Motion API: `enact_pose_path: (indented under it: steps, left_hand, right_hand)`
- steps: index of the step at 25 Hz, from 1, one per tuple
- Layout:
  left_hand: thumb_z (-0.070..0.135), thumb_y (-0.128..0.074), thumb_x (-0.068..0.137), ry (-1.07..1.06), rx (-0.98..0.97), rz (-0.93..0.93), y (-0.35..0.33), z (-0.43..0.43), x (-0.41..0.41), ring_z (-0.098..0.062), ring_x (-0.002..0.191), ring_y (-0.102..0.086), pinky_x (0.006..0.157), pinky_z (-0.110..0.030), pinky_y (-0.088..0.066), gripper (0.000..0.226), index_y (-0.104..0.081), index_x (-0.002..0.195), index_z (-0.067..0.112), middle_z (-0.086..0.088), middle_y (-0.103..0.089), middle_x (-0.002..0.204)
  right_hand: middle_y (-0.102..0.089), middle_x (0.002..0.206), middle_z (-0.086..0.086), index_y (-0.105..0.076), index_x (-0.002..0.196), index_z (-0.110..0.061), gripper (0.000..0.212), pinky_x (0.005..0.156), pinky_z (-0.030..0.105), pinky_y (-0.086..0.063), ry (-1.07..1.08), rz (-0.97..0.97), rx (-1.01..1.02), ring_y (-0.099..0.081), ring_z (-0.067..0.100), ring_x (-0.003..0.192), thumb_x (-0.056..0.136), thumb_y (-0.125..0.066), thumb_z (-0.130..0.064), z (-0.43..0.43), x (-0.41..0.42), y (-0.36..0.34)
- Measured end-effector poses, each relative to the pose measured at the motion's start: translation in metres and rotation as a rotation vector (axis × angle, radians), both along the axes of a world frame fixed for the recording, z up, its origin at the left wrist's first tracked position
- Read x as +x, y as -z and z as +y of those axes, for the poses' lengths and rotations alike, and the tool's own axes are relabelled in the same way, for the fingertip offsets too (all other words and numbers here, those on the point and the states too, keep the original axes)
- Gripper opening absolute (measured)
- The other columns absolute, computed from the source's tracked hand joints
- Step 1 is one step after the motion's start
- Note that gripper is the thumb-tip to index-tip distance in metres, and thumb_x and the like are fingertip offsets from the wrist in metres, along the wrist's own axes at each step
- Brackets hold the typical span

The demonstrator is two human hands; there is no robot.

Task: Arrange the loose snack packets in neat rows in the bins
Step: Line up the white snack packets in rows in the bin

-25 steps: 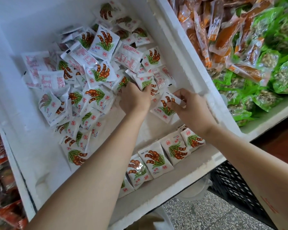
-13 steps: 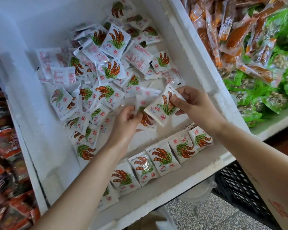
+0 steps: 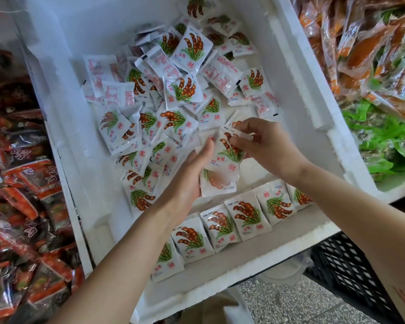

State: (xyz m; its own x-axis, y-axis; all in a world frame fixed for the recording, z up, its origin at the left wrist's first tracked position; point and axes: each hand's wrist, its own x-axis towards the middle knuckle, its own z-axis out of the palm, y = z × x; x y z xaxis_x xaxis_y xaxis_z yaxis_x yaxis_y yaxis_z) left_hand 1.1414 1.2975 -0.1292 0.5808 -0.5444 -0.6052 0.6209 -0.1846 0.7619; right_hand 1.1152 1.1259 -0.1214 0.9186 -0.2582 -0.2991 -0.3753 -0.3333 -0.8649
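Tamarind snack packets (image 3: 173, 94) mostly in loose heap, far half of white foam bin (image 3: 262, 258). Neat row (image 3: 246, 218) of overlapping packets leans along near wall. Right hand (image 3: 270, 148) pinches top packet (image 3: 229, 152) by upper edge, mid-bin. Left hand (image 3: 189, 183) holds lower packet (image 3: 216, 183), fingers near straight, thumb hidden. Held packets overlap. Red packets (image 3: 21, 183) in bin to left, orange and green packets (image 3: 372, 66) to right.

Speckled grey stone floor (image 3: 278, 305), black lattice crate (image 3: 344, 272) at right — soft, even light
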Motion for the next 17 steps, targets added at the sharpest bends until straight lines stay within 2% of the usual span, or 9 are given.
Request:
enact_pose_path:
  steps: [2, 5, 7, 10, 13, 15, 17]
  left_hand:
    - [0.05, -0.067, 0.085, 0.016, 0.143, -0.16, 0.004, 0.005, -0.001, -0.004, 0.12, -0.055, 0.112, -0.044, -0.037, 0.046, -0.053, 0.125, 0.031, 0.013, -0.062, 0.127]
    - [0.033, -0.065, 0.091, -0.038, 0.142, -0.269, 0.006, 0.01, 0.001, -0.003, 0.116, -0.059, 0.108, -0.038, -0.042, 0.038, -0.053, 0.126, 0.025, 0.011, -0.065, 0.121]
    - [0.03, -0.064, 0.091, -0.056, 0.13, -0.291, 0.004, 0.013, 0.003, -0.003, 0.117, -0.058, 0.108, -0.037, -0.042, 0.039, -0.052, 0.128, 0.024, 0.012, -0.064, 0.123]
    - [0.034, -0.066, 0.089, -0.081, 0.159, -0.326, 0.004, 0.018, 0.005, -0.006, 0.121, -0.055, 0.11, -0.041, -0.04, 0.047, -0.05, 0.132, 0.023, 0.01, -0.062, 0.127]
    - [0.048, -0.07, 0.081, -0.091, 0.184, -0.33, 0.002, 0.019, 0.004, -0.008, 0.123, -0.054, 0.11, -0.042, -0.04, 0.062, -0.049, 0.134, 0.023, 0.01, -0.06, 0.13]
    - [0.046, -0.068, 0.082, -0.102, 0.197, -0.34, 0.002, 0.019, 0.002, -0.01, 0.123, -0.054, 0.109, -0.042, -0.041, 0.058, -0.05, 0.132, 0.023, 0.008, -0.06, 0.129]
    - [0.041, -0.067, 0.088, -0.106, 0.215, -0.34, 0.002, 0.021, 0.0, -0.01, 0.124, -0.052, 0.11, -0.043, -0.04, 0.052, -0.049, 0.133, 0.022, 0.007, -0.058, 0.131]
  right_hand:
    - [-0.067, 0.095, 0.005, -0.058, 0.089, -0.019, 0.017, 0.076, 0.039, -0.057, -0.015, -0.025, 0.03, -0.068, 0.022, 0.081, 0.08, -0.071, -0.026, 0.003, 0.002, -0.002]
    - [-0.063, 0.098, 0.002, -0.052, 0.096, -0.017, 0.018, 0.082, 0.031, -0.054, 0.066, -0.103, 0.04, -0.063, 0.019, 0.089, 0.087, -0.063, -0.029, -0.003, 0.007, 0.004]
    - [-0.059, 0.113, 0.003, -0.05, 0.109, -0.012, 0.021, 0.086, 0.022, -0.048, 0.114, -0.076, -0.165, -0.058, 0.016, 0.101, 0.093, -0.057, -0.023, -0.016, 0.01, 0.013]
    - [-0.05, 0.126, 0.008, -0.044, 0.126, -0.007, 0.045, 0.094, 0.029, -0.038, -0.007, 0.101, -0.484, -0.048, 0.024, 0.114, 0.089, -0.062, -0.026, -0.027, 0.011, 0.032]
    - [-0.045, 0.127, 0.01, -0.041, 0.131, -0.008, 0.058, 0.096, 0.032, -0.037, -0.067, 0.12, -0.595, -0.047, 0.026, 0.114, 0.084, -0.069, -0.027, -0.022, 0.013, 0.041]
    - [-0.047, 0.123, 0.01, -0.046, 0.126, -0.008, 0.056, 0.091, 0.031, -0.039, -0.038, 0.158, -0.577, -0.048, 0.025, 0.109, 0.081, -0.072, -0.028, -0.022, 0.017, 0.042]
    - [-0.05, 0.111, 0.011, -0.052, 0.105, -0.008, 0.042, 0.078, 0.029, -0.037, -0.038, 0.212, -0.584, -0.047, 0.023, 0.095, 0.078, -0.074, -0.032, -0.024, 0.017, 0.04]
